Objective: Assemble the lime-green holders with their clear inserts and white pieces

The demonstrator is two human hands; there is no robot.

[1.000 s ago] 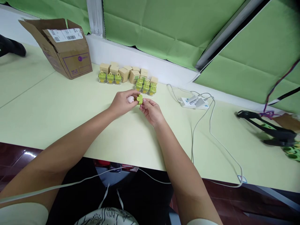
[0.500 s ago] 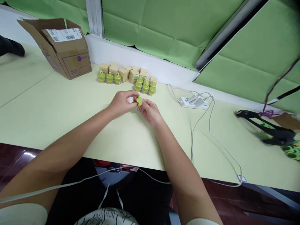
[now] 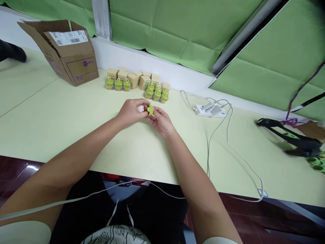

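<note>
Grip closed on both sides: left hand (image 3: pixel 130 112) and right hand (image 3: pixel 161 121) pinch a small green piece (image 3: pixel 150 109) between them, white tuft (image 3: pixel 140 108) at left fingers, over pale tabletop (image 3: pixel 63 125), near rows of green jars (image 3: pixel 156 96).

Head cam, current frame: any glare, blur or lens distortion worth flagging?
Head view: lighting is even, with one small glare streak on the dark glossy floor; the black stand at far right looks smeared; the table's front edge runs at a strong slant from wide-angle distortion; the small green object between the left hand and right hand is legible, but fine detail is lost.
</note>
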